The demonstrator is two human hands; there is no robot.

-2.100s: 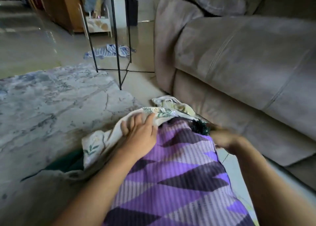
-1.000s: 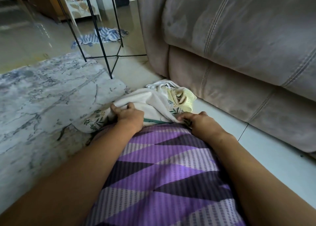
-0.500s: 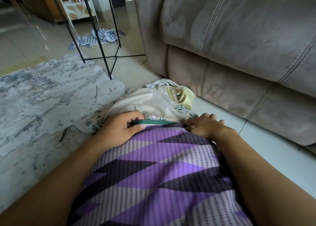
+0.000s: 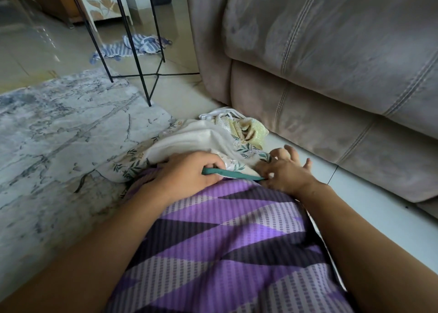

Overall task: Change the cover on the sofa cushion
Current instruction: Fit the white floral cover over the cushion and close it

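Note:
A cushion in a purple, black and lilac triangle-patterned cover (image 4: 227, 246) lies lengthwise on the floor in front of me. At its far end a white cover with green leaf print (image 4: 189, 139) is bunched up, and a teal edge strip (image 4: 234, 174) runs across the cushion's end. My left hand (image 4: 187, 175) is closed around the left end of that teal strip. My right hand (image 4: 284, 172) pinches the strip's right end with thumb and forefinger, the other fingers spread. A crumpled yellow-green cloth (image 4: 248, 130) lies just beyond the white cover.
A grey-brown sofa (image 4: 331, 63) fills the right side, close to the cushion. A grey marbled rug (image 4: 59, 134) covers the floor at left. Thin black metal table legs (image 4: 147, 59) stand ahead. A blue striped cloth (image 4: 132, 47) lies on the tiles behind them.
Both hands shifted from pressing on the white cover to gripping the teal strip at the cushion's end. My right hand's fingers have spread apart. The view came closer.

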